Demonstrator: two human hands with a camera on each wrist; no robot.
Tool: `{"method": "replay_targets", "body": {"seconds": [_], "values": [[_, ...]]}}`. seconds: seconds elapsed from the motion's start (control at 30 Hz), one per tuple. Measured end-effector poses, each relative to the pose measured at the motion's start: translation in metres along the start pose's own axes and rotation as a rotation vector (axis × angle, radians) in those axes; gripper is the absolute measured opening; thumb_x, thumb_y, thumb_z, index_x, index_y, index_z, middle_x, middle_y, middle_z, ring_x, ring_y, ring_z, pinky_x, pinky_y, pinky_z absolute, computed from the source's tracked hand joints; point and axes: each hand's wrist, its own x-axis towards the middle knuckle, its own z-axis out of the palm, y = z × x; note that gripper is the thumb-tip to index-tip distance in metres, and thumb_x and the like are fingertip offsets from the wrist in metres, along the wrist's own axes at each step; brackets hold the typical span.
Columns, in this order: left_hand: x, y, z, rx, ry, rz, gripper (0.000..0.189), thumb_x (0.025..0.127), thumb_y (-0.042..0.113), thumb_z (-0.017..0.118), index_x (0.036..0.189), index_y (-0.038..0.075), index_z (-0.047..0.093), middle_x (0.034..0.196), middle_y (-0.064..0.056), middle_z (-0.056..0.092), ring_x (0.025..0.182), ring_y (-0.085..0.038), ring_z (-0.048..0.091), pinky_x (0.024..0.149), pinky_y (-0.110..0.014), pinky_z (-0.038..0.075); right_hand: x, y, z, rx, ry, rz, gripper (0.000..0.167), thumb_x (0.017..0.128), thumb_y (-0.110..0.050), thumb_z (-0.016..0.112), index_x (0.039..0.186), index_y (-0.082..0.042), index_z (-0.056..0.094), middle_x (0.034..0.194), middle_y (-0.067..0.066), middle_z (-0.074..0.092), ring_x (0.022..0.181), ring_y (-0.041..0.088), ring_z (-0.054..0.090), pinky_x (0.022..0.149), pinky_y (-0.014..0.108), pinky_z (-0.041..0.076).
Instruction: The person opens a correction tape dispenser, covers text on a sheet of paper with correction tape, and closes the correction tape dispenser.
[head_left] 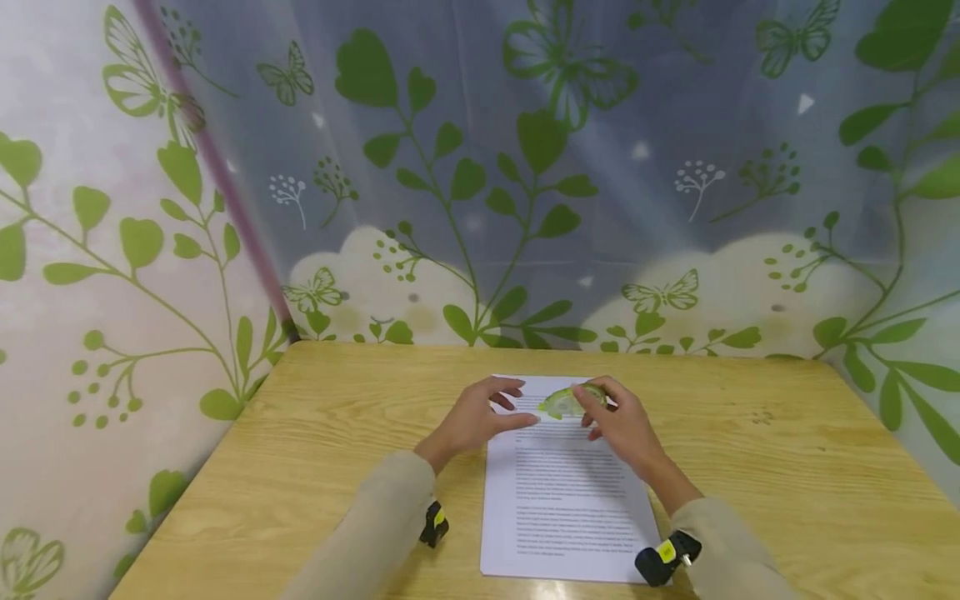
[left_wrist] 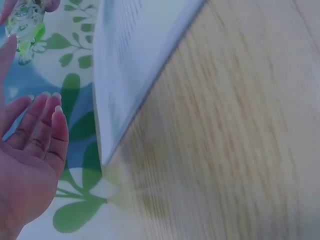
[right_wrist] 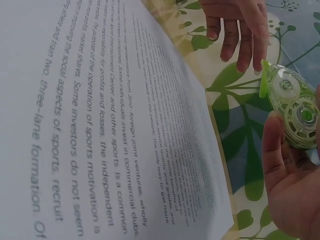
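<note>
My right hand (head_left: 621, 423) pinches a clear green correction tape (head_left: 562, 403) above the upper part of a printed sheet (head_left: 566, 500). Through its see-through case two round reels show in the right wrist view, where the correction tape (right_wrist: 295, 102) sits between the thumb and fingers of the right hand (right_wrist: 295, 200). Close to the tip of the correction tape, my left hand (head_left: 480, 414) hovers with loosely bent fingers apart from it. In the left wrist view the palm of the left hand (left_wrist: 30, 170) shows, holding nothing.
The paper lies on a light wooden table (head_left: 337, 467). Behind the table hangs a curtain (head_left: 465, 167) printed with leaves and butterflies, and another patterned cloth (head_left: 90, 275) covers the left side. A dark wrist camera (head_left: 667, 557) overlaps the paper's lower right corner in the head view.
</note>
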Motion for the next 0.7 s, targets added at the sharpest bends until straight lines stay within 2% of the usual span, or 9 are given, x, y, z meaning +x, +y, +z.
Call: {"method": "replay_targets", "body": {"seconds": [0.13, 0.27, 0.5, 0.7], "values": [[0.001, 0.004, 0.003, -0.044, -0.015, -0.001, 0.055, 0.079, 0.034, 0.079, 0.125, 0.009, 0.063, 0.115, -0.009, 0.064, 0.096, -0.016, 0.06, 0.076, -0.031, 0.051, -0.003, -0.003, -0.001, 0.004, -0.016, -0.025, 0.037, 0.093, -0.043, 0.059, 0.111, -0.011, 0.06, 0.094, 0.019, 0.06, 0.082, 0.04, 0.061, 0.061, 0.039, 0.055], [0.002, 0.006, 0.008, -0.066, -0.031, -0.014, 0.048, 0.079, 0.03, 0.08, 0.118, 0.006, 0.067, 0.109, -0.003, 0.066, 0.091, -0.013, 0.061, 0.075, -0.029, 0.051, -0.005, -0.007, 0.0, 0.001, -0.019, -0.041, 0.037, 0.094, -0.042, 0.059, 0.113, -0.011, 0.06, 0.093, 0.021, 0.06, 0.08, 0.043, 0.06, 0.059, 0.039, 0.055], [0.003, 0.009, 0.018, -0.099, -0.007, -0.012, 0.039, 0.077, 0.029, 0.081, 0.11, 0.009, 0.071, 0.1, 0.004, 0.066, 0.085, -0.011, 0.061, 0.068, -0.027, 0.051, -0.009, -0.011, 0.006, 0.036, -0.002, -0.052, 0.035, 0.094, -0.039, 0.061, 0.111, -0.009, 0.061, 0.096, 0.014, 0.058, 0.075, 0.028, 0.061, 0.058, 0.039, 0.055], [0.001, 0.011, 0.025, -0.12, -0.006, -0.018, 0.034, 0.078, 0.03, 0.08, 0.105, 0.011, 0.073, 0.094, 0.005, 0.066, 0.083, -0.013, 0.06, 0.063, -0.027, 0.05, -0.013, -0.013, 0.012, 0.083, -0.002, -0.036, 0.032, 0.096, -0.03, 0.06, 0.114, -0.004, 0.06, 0.093, 0.015, 0.06, 0.075, 0.028, 0.062, 0.057, 0.037, 0.055]]}}
